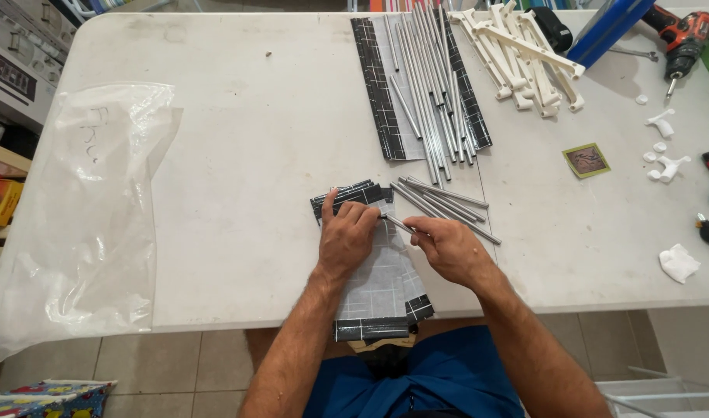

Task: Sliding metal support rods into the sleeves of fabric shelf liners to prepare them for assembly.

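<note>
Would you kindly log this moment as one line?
left hand: pressing fabric panel | right hand: holding metal rod | table

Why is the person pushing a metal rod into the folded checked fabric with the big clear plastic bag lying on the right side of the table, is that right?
Nearly. In the head view, the clear plastic bag lies on the left side of the table, not the right. The right hand does hold a metal rod at the folded checked fabric, which the left hand presses down.
</note>
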